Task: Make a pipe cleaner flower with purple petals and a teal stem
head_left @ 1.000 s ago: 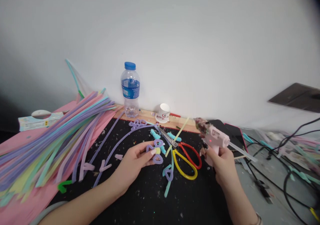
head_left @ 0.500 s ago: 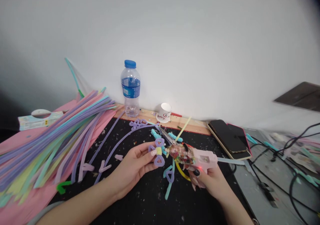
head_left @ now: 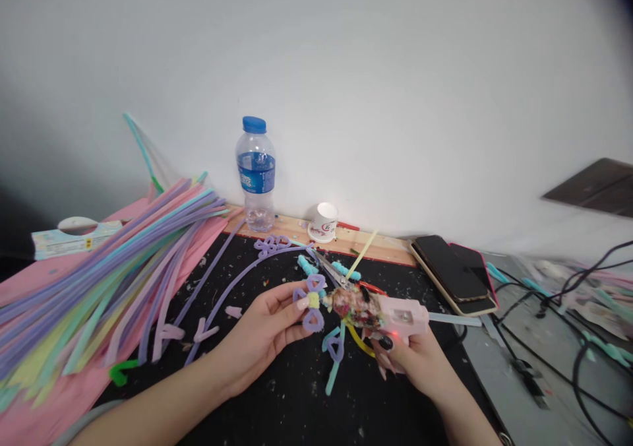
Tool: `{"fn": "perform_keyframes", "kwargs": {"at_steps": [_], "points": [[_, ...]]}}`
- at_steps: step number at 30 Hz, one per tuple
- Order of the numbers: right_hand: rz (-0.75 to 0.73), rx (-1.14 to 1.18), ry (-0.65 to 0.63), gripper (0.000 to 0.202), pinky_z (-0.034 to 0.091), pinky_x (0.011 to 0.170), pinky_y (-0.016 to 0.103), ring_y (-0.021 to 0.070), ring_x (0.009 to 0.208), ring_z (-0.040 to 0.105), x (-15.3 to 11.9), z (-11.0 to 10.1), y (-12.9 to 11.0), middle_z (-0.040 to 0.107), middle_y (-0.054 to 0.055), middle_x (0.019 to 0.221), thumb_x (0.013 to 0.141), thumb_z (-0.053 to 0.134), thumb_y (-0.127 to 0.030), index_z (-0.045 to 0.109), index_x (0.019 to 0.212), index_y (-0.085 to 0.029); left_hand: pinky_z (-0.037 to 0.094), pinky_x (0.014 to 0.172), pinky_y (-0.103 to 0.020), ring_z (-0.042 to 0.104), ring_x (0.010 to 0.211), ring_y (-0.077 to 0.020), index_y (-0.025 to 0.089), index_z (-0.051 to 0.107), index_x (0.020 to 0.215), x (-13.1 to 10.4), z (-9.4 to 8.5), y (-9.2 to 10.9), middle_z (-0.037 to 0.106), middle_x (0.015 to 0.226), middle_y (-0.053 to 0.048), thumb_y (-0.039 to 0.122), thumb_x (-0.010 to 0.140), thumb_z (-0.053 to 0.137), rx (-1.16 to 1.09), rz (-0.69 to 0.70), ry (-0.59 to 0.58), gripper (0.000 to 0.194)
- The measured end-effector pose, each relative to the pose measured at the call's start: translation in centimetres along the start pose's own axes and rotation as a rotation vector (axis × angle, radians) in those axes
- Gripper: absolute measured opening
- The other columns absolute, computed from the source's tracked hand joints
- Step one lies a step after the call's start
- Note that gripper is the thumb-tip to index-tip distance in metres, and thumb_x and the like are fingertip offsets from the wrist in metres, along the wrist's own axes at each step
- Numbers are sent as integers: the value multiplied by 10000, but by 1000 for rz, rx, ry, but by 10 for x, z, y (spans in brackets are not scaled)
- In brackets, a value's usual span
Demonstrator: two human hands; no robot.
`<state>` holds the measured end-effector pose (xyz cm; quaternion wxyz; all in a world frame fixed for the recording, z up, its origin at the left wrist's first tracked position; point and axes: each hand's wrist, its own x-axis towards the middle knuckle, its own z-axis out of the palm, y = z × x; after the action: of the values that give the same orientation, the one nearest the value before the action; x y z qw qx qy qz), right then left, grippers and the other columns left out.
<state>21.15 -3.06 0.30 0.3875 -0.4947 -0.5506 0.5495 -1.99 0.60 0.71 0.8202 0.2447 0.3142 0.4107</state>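
Observation:
Between the thumb and fingers of my left hand [head_left: 274, 327] is a pipe-cleaner flower [head_left: 313, 319] with purple looped petals and a yellow middle. My right hand [head_left: 405, 357] is wrapped round the handle of a pink hot glue gun [head_left: 403, 315]. Its nozzle end is crusted with coloured fuzz, and a small red light glows on its body. The tip points left, right at the flower's edge; whether it touches cannot be made out. A clear glue stick [head_left: 455, 318] juts from the back. Behind the gun lie scissors [head_left: 330, 268], partly hidden, and below hangs or lies a teal-and-purple pipe-cleaner piece [head_left: 335, 350].
A large bundle of pastel pipe cleaners [head_left: 113, 274] covers the left side. Along the wall stand a plastic bottle [head_left: 257, 175] and a paper cup [head_left: 324, 223]. Phones [head_left: 450, 268] and black cables [head_left: 524, 314] occupy the right. Purple stems [head_left: 247, 268] lie on the black mat.
Both hands keep their grips in nearly the same place. The view has shifted very slightly, and the glue gun's tip stays beside the flower.

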Motion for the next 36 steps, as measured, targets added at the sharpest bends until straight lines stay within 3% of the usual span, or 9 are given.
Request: {"fn": "perform_keyframes", "kwargs": {"at_steps": [12, 16, 22, 27, 36], "points": [[4, 14, 21, 331, 360, 386, 199, 70, 395, 356, -2, -1, 4, 413, -62, 485, 782, 605, -489, 568, 776, -161, 533, 724, -205, 607, 700, -69, 178, 672, 1018, 2, -2, -1, 649, 850, -12, 147, 792, 662, -2, 0, 13, 228], [-11, 27, -20, 325, 363, 384, 198, 68, 393, 352, -1, -1, 3, 410, -65, 496, 778, 613, -485, 570, 815, -166, 534, 715, -207, 604, 699, -72, 176, 669, 1027, 2, -2, -2, 649, 852, -16, 148, 792, 662, -4, 7, 15, 237], [4, 37, 45, 389, 379, 382, 207, 68, 390, 330, -3, 4, -2, 405, -69, 494, 744, 637, -514, 579, 910, -168, 531, 723, -213, 609, 714, -81, 183, 671, 1032, 2, -2, -1, 664, 890, -29, 167, 777, 680, 3, 7, 25, 256], [-5, 19, -31, 372, 401, 383, 218, 72, 399, 360, -1, 0, 0, 429, -56, 544, 781, 610, -480, 550, 968, -164, 526, 724, -216, 611, 706, -86, 179, 678, 1016, 2, -2, -1, 671, 898, -35, 174, 765, 689, 5, -3, 32, 252], [2, 68, -27, 377, 394, 388, 221, 70, 389, 358, -1, -2, 0, 390, -70, 524, 755, 623, -517, 562, 867, -162, 523, 718, -206, 597, 697, -76, 185, 675, 1026, 2, -2, -1, 654, 848, -19, 169, 780, 674, 10, -17, 20, 246]]}}
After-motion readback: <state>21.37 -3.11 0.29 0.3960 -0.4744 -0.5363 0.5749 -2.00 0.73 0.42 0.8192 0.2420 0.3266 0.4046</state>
